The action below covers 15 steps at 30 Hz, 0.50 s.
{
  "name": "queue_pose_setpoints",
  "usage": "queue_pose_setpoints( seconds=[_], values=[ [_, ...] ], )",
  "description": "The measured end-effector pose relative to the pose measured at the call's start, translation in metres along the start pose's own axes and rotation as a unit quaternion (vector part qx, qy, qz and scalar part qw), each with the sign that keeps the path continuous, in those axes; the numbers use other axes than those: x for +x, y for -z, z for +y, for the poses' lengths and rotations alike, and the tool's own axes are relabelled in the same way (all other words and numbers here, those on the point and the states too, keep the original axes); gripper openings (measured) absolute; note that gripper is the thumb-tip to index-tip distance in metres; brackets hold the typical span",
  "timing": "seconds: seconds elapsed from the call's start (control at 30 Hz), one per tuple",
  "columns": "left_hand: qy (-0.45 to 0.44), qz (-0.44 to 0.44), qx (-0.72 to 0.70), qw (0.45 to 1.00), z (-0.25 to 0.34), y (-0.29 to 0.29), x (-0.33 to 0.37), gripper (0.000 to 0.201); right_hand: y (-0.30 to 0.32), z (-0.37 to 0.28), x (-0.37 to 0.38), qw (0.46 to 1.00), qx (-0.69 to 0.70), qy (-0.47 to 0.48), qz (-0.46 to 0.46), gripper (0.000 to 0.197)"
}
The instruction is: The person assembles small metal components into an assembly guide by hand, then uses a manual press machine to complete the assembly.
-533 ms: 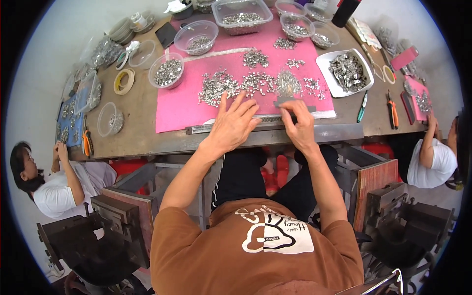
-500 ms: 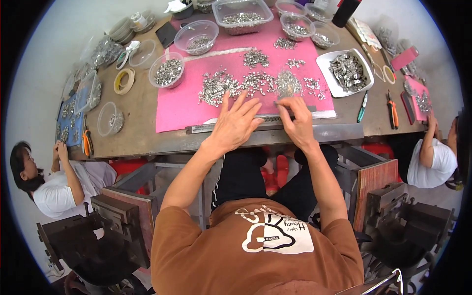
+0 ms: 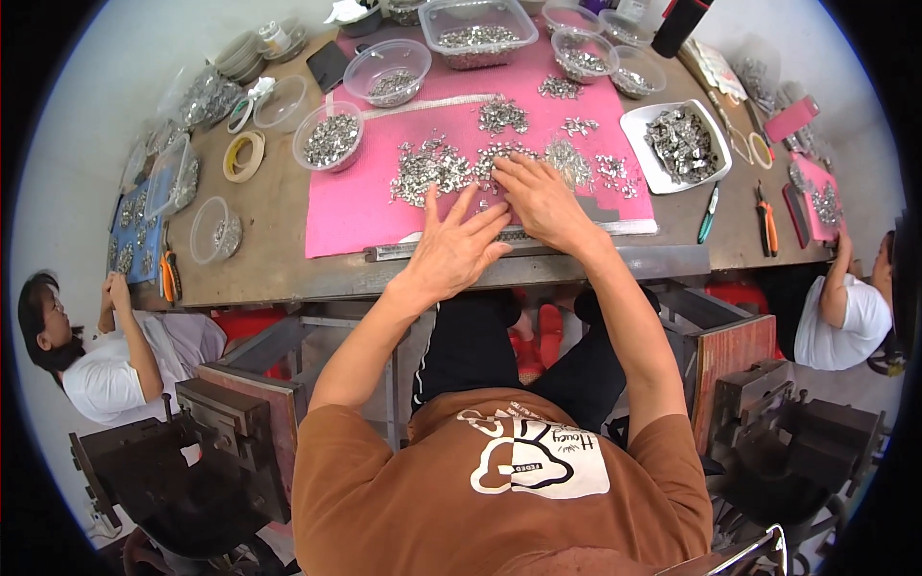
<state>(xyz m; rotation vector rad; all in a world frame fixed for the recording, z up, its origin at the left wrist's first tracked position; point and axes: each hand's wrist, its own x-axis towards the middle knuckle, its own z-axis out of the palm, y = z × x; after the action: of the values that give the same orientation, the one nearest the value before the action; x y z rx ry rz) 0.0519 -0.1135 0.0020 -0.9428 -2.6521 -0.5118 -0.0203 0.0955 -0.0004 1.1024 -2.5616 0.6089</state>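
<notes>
Fingers spread, my left hand (image 3: 453, 252) lies at the near edge of the pink mat (image 3: 336, 213), by a long slotted metal bar (image 3: 399, 252). It holds nothing I can see. My right hand (image 3: 549, 206) stretches its fingers over the mat to the middle pile of small shiny metal pieces (image 3: 497, 152); its fingertips touch or hover at the pieces, and its palm hides part of the bar. Left of that is a larger pile of metal pieces (image 3: 427, 171). Thin silvery pins (image 3: 571, 161) lie heaped to its right. A flat grey metal plate (image 3: 601, 213) shows beside my right wrist.
Clear plastic tubs of metal pieces (image 3: 331, 141) stand left and behind. A white tray (image 3: 631, 125) of larger metal parts sits right, near green-handled tweezers (image 3: 709, 213) and orange-handled pliers (image 3: 766, 219). Tape (image 3: 244, 156) lies left. Co-workers sit at both sides.
My right hand has moved left and away from me, from a pinch by the pins to stretched fingers at the middle pile. My left hand has stayed nearly in place.
</notes>
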Motion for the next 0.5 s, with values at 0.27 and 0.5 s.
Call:
queue_pose_setpoints(
  seconds=[0.27,0.5],
  values=[
    [0.068,0.01,0.028,0.997,-0.019,0.013,0.003,0.052,0.018,-0.004,-0.014,0.992,0.103,-0.009,-0.071,0.038],
    [0.057,-0.045,-0.02,0.997,0.002,-0.005,0.014,0.068,0.029,-0.011,-0.028,0.991,0.102,-0.023,-0.086,0.033]
  ],
)
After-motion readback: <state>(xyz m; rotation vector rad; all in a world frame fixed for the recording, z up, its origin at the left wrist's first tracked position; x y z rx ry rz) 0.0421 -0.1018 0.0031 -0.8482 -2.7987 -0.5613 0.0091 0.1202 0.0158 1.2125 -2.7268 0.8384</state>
